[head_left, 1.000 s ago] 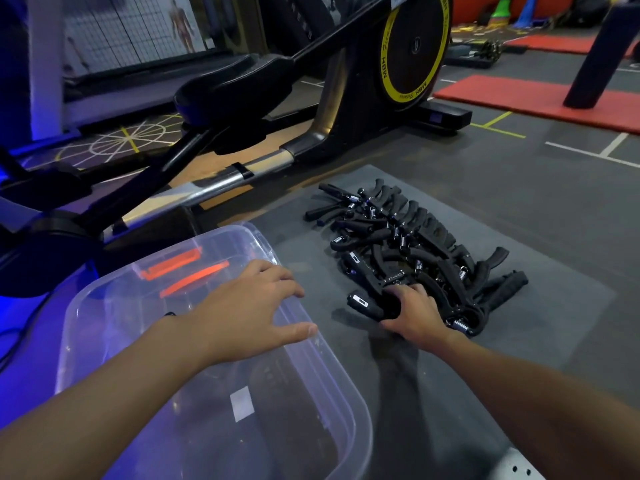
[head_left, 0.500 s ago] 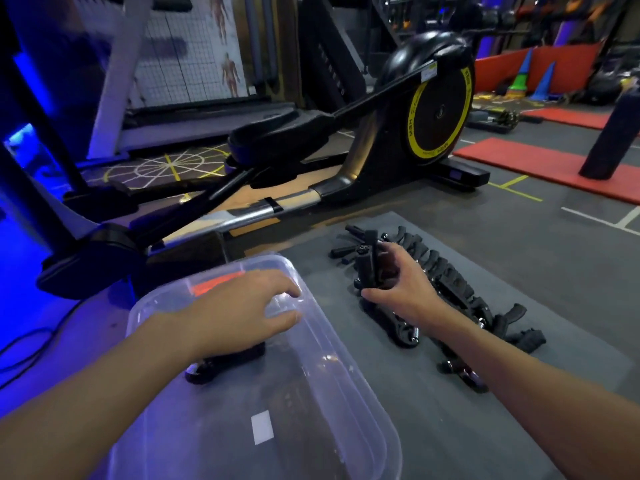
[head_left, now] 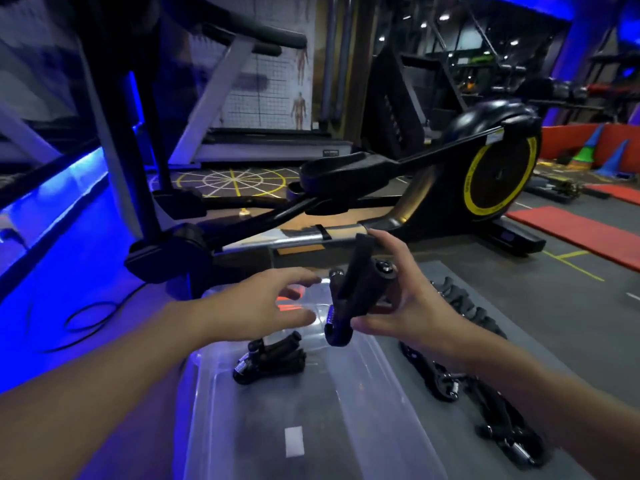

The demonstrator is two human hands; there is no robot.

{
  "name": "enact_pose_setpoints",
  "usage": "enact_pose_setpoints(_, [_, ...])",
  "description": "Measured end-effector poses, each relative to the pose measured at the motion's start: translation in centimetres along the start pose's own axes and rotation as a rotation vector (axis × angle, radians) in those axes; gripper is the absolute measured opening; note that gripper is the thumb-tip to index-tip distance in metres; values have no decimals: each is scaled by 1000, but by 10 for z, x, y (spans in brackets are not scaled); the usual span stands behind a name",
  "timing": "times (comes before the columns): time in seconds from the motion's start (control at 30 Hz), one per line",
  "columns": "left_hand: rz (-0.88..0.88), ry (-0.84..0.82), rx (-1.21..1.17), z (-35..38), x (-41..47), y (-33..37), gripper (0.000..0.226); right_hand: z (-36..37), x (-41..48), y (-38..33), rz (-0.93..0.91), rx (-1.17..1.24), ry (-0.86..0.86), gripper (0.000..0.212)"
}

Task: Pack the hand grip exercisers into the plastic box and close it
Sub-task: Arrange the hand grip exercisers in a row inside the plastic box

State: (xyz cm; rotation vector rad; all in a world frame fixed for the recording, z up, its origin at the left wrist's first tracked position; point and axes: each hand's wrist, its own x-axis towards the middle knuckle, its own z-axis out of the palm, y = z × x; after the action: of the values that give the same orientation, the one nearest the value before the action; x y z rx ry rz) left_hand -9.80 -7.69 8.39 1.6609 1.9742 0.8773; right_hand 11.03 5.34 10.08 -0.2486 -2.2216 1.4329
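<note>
My right hand (head_left: 403, 303) holds a small bunch of black hand grip exercisers (head_left: 353, 292) above the far end of the clear plastic box (head_left: 372, 403). My left hand (head_left: 256, 306) hovers just left of them over the box, fingers spread and holding nothing. A few black exercisers (head_left: 270, 358) lie on the box's floor. The remaining exercisers (head_left: 467, 344) lie in a row on the grey mat (head_left: 554, 344) to the right, partly hidden by my right forearm.
A black elliptical trainer with a yellow-ringed flywheel (head_left: 498, 174) stands right behind the box and mat. Red mats (head_left: 575, 233) lie on the floor at the right. A black cable (head_left: 86, 317) loops on the blue-lit floor at the left.
My right hand picked exercisers up from the pile and carried them left and up over the box. My left hand stayed over the box. The camera view tilted upward.
</note>
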Motion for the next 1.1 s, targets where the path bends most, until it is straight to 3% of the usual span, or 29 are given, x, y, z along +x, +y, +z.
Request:
enact_pose_setpoints(0.23, [-25,20,-192,-9,-12,5,64,15,2,-3,18,106,-10,97])
enact_pose_setpoints(0.47, [-9,116,-232,-12,-13,2,31,27,8,0,51,128,-88,99])
enact_pose_setpoints(0.77, [-95,108,-353,-9,-5,4,19,26,6,1,68,150,-148,100])
enact_pose_setpoints(1.1, [-68,251,-286,-23,-6,6,15,11,7,13,82,86,86,74])
